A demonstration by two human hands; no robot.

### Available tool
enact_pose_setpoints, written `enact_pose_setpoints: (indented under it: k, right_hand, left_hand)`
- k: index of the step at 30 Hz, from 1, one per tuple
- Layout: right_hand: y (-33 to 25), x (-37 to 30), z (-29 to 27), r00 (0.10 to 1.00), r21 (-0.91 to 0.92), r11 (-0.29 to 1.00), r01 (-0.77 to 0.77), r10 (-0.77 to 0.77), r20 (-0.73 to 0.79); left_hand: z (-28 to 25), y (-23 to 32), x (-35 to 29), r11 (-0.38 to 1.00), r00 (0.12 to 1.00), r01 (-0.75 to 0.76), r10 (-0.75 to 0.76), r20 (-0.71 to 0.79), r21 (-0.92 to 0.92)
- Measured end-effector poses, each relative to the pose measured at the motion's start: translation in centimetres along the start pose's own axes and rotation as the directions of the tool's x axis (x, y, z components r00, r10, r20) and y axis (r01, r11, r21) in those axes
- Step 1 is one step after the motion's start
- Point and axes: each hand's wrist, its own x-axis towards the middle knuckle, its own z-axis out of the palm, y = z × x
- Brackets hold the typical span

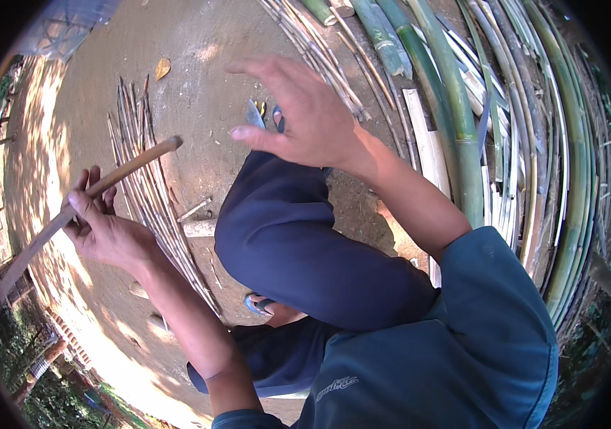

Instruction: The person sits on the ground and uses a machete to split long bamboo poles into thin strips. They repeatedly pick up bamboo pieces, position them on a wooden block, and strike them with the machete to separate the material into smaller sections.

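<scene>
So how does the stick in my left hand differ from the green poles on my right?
The brown stick is single, slim and lifted off the ground in the left hand; the green bamboo poles are thicker and lie stacked on the ground. The stick looks dry and tan; the poles are fresh green. The right hand is open and holds neither. Both are long and rounded.

A single head-worn fisheye looks steeply down, close over the person's lap and dirt ground (198,50).
</scene>
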Motion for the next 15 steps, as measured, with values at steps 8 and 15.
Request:
enact_pose_setpoints:
  k: [8,15]
  right_hand:
    - [4.7,-8.0,-2.5,0.775,-0.105,0.781,-0.616,0.624,0.098]
    - [17.3,-29.4,-9.8,0.33,-0.635,0.195,-0.748,0.939,-0.101]
  left_hand:
    - [8.5,2.4,-4.4,0.798,0.55,0.601,-0.453,0.701,0.043]
    - [-5.8,-6.0,-6.3,0.737,0.658,0.674,-0.628,0.416,0.049]
